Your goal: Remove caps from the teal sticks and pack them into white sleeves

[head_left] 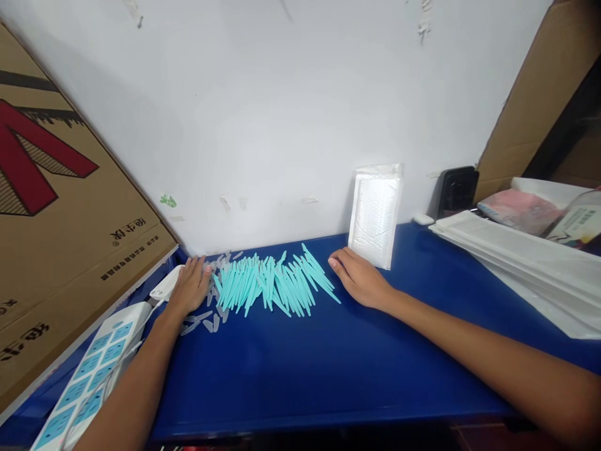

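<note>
A wide heap of slim turquoise plastic sticks with pointed ends (267, 285) lies spread on the blue tabletop (282, 369). Small translucent plastic pieces (213, 322) are scattered along its left side. My left hand (190, 285) rests at the left end by these pieces, fingers stretched out and nothing seen in it. At the heap's right end, my right hand (361, 279) lies on its side, loosely curved with the thumb apart, a little away from the nearest sticks. No object shows in it. Behind it a white padded envelope (375, 216) leans upright against the wall.
A white power strip (89, 376) with blue sockets and a white adapter (166, 285) sit at the left, beside a large cardboard box (61, 250). White envelopes (526, 263) are stacked at the right. A black object (457, 191) stands near the wall (282, 125).
</note>
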A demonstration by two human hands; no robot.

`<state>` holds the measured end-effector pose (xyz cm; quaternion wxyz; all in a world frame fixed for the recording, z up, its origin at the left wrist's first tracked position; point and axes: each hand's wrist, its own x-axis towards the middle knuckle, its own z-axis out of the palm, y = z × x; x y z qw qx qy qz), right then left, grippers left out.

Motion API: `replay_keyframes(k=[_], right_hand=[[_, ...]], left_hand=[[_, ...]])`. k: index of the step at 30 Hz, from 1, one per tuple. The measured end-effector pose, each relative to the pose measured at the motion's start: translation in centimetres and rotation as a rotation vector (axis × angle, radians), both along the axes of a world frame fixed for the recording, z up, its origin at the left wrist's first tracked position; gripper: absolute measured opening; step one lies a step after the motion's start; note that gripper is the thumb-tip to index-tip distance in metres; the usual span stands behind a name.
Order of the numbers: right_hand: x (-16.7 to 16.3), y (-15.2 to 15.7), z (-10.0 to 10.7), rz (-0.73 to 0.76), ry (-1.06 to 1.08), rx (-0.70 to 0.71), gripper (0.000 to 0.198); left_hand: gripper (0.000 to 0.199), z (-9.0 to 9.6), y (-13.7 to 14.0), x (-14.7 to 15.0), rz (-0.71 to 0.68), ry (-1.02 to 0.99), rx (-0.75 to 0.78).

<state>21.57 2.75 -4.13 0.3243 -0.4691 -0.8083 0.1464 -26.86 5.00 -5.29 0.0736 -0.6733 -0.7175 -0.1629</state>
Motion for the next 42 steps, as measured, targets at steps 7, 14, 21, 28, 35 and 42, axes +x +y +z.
replay_keyframes(k=[7, 14, 21, 28, 35, 42], right_hand=[[0.1, 0.0, -0.1, 0.041, 0.011, 0.008, 0.042], [0.1, 0.0, -0.2, 0.063, 0.037, 0.003, 0.044], [0.1, -0.1, 0.0, 0.075, 0.044, -0.013, 0.043], [0.3, 0.0, -0.1, 0.073, 0.057, -0.027, 0.044], [0.4, 0.1, -0.1, 0.088, 0.067, -0.024, 0.046], [0.5, 0.2, 0.1, 0.101, 0.086, -0.024, 0.047]], left_hand=[[0.077, 0.2, 1.7, -1.5, -0.094, -0.042, -0.031], [0.08, -0.7, 1.9, -1.5, -0.098, -0.036, -0.164], [0.084, -0.9, 0.5, 0.0, -0.064, -0.048, -0.197], [0.086, -0.8, -1.9, 1.3, -0.057, -0.059, -0.169], [0.09, 1.1, -1.0, 0.9, -0.041, -0.054, -0.11], [0.09, 1.4, 1.4, 0.5, -0.029, -0.05, -0.192]])
